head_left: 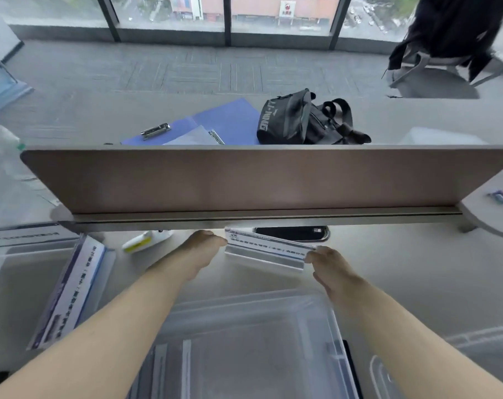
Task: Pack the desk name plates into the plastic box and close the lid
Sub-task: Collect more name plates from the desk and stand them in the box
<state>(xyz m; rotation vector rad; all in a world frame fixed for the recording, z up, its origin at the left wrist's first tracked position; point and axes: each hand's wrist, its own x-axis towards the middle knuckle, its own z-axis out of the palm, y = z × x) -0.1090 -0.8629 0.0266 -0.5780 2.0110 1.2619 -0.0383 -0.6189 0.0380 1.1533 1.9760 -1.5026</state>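
Head view
Left hand: your left hand reaches far across the desk, fingertips pinching the left end of the clear acrylic name plate with a printed white card.
Right hand: your right hand grips the right end of the same plate, fingers curled around its edge.
Held plate: it sits between your two hands, just near of the brown desk divider panel; whether it is lifted or resting on the pale desk surface, you cannot tell.
Second plate: another long name plate with a white and blue card lies at the left, apart from your hands.
Box: the open clear plastic box stands near you, between your forearms.
Lid: a clear plastic lid lies at the near right.
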